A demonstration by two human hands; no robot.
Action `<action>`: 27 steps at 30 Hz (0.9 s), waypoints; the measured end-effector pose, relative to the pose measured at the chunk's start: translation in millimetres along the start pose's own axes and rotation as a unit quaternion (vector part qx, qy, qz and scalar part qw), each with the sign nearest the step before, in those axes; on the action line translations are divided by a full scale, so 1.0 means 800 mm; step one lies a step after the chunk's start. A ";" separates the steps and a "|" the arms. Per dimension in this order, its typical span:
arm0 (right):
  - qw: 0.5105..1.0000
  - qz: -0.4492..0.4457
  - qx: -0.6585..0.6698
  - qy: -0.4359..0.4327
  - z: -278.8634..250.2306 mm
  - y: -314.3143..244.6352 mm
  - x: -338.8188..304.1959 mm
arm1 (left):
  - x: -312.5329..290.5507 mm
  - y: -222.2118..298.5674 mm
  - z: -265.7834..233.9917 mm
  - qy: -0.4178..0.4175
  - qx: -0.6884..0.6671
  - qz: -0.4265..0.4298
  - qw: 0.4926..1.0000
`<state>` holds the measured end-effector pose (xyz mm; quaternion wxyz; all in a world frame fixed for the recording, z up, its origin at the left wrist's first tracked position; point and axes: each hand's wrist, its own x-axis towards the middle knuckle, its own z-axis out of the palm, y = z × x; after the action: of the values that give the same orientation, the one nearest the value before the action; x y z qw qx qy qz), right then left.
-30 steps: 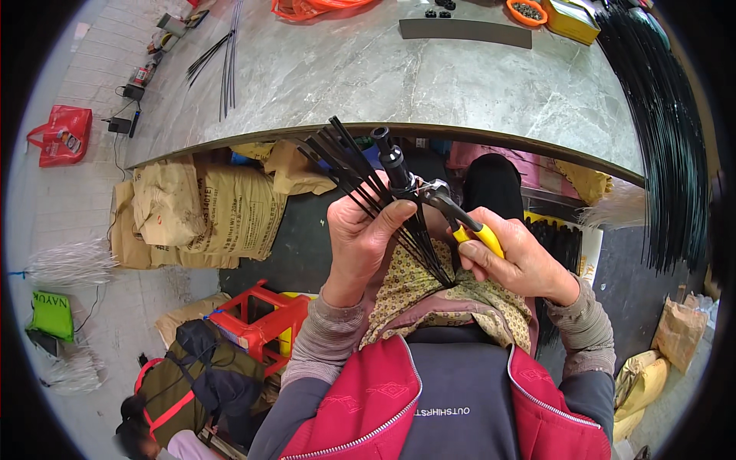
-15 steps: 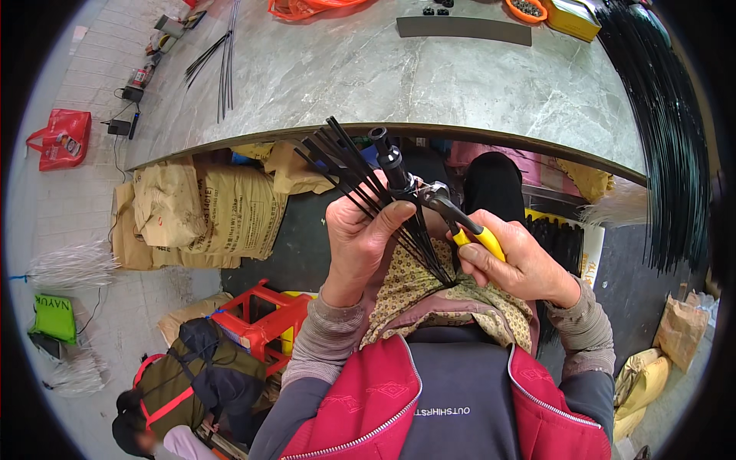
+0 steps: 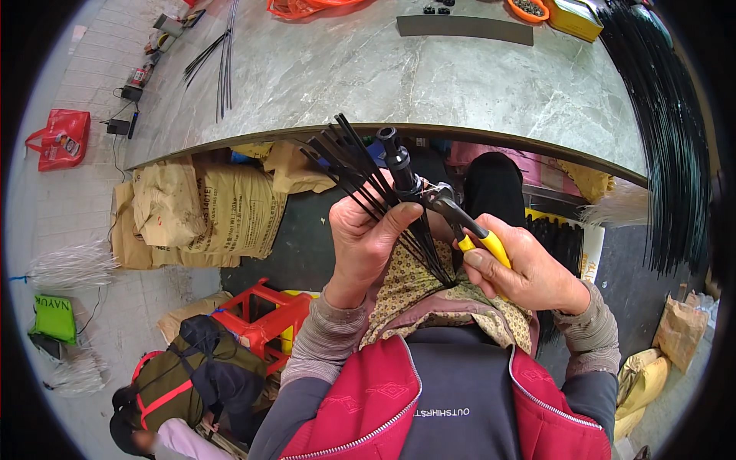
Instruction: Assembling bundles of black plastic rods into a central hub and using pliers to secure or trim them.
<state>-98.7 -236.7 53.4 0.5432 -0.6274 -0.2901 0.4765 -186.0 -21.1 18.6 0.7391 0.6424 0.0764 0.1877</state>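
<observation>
My left hand [image 3: 362,244] is closed around a bundle of thin black ribs [image 3: 349,157] that resembles an umbrella frame. The ribs fan out at the upper left and run down together towards my lap. A ringed black tubular hub [image 3: 399,162] stands up at the top of the bundle, with my left thumb pressed just below it. Pliers [image 3: 458,218] with yellow grips are held in my right hand [image 3: 529,264], fingers wrapped round the handles. Their jaws are at a thin shiny wire [image 3: 435,188] beside the hub; whether they grip it is hard to make out.
Ahead is a grey marble-patterned table [image 3: 399,84] with a dark strip [image 3: 464,31], more thin rods [image 3: 226,73] and an orange bowl [image 3: 527,9]. Long black rods [image 3: 659,138] hang over its right end. Left are paper sacks [image 3: 230,207], a red stool [image 3: 268,322] and a bent-over person [image 3: 199,368].
Both hands, with the hub and the pliers, have shifted slightly to the right. The pliers' jaws stay beside the hub.
</observation>
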 end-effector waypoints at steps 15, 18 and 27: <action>0.978 -0.066 0.073 0.184 0.022 0.024 0.005 | 0.007 0.005 0.010 0.023 -0.028 -0.019 0.999; 0.953 -0.117 0.098 0.261 0.025 0.032 0.023 | 0.005 0.008 0.017 0.015 -0.028 -0.027 0.999; 0.958 -0.136 0.095 0.236 0.038 0.027 0.042 | -0.002 0.012 0.034 0.013 -0.057 -0.021 0.998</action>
<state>-117.3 -200.0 24.2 0.7130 -0.6221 -0.1899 0.2621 -179.6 -46.1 32.0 0.7773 0.5950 0.0882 0.1843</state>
